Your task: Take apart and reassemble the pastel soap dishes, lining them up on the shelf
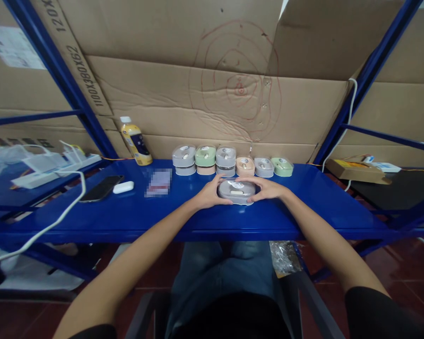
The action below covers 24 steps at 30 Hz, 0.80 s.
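A small grey box with a clear lid and a round label (236,192) stands on the blue table, in front of a row of like boxes. My left hand (212,194) is wrapped around its left side, with the thumb at the near lower edge. On the opposite side my right hand (266,189) grips the box the same way. Behind it, grey (184,157), green (205,157) and another grey box (226,157) sit on top of other boxes. To their right a peach box (245,166), a grey box (264,167) and a green box (282,167) stand singly.
On the left are a yellow drink bottle (136,143), a blurred-out packet (159,182), a white earphone case (123,187) and a black phone (101,189). A white cable (69,214) hangs across the table's left end. Cardboard (155,99) walls the back between blue posts.
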Tool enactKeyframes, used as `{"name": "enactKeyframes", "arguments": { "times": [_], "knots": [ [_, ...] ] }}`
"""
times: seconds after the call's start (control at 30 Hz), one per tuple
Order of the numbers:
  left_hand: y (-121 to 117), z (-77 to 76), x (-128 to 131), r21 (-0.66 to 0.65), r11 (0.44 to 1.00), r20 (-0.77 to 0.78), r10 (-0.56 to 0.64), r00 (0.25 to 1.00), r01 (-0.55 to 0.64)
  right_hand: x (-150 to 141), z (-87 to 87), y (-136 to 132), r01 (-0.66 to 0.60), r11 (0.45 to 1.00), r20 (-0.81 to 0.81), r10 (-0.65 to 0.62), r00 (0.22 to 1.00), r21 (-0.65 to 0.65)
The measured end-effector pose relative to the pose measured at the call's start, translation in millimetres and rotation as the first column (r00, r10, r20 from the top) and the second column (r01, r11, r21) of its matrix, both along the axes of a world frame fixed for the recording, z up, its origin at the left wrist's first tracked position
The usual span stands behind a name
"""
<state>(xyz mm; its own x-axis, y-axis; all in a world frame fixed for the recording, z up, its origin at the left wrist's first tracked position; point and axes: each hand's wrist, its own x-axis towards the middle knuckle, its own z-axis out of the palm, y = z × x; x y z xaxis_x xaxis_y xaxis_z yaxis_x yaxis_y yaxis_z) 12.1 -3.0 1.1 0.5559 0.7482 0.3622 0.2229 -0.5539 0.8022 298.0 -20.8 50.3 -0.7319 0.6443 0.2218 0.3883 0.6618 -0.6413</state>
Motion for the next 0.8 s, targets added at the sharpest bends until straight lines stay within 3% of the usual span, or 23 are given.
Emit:
{"name": "enactKeyframes", "arguments": {
  "times": [0.13, 0.27, 0.47, 0.57, 0.67, 0.8],
  "knots": [
    [-3.0, 4.6, -1.3, 0.039, 0.999, -0.050, 0.020, 0.999, -0.018, 3.8, -0.8, -1.0, -0.001, 1.000, 0.028, 0.000, 1.000, 0.017],
    [-3.6, 5.3, -2.3, 0.065, 0.998, -0.074, 0.024, 0.997, -0.019, -1.5, -5.1, -6.7, 0.012, 0.992, 0.043, -0.018, 0.999, 0.122],
    [-5.9, 3.7, -5.3, 0.057, 0.998, -0.126, 0.032, 0.992, -0.025, 5.7, -10.5, -53.7, 0.194, 0.943, 0.086, -0.225, 0.971, 0.271],
    [-7.5, 4.4, -5.0, 0.056, 0.997, -0.142, 0.063, 0.988, -0.055, 47.8, -10.4, -87.7, 0.316, 0.909, 0.160, -0.367, 0.916, 0.273],
    [-8.9, 6.3, -3.1, 0.077, 0.995, -0.171, 0.082, 0.982, -0.069, 115.8, -11.6, -107.8, 0.457, 0.835, 0.196, -0.526, 0.828, 0.307],
    [-9.0, 7.4, -0.6, 0.113, 0.991, -0.183, 0.094, 0.979, -0.074, 208.8, -17.0, -89.1, 0.706, 0.621, 0.203, -0.782, 0.590, 0.341]
  ]
}}
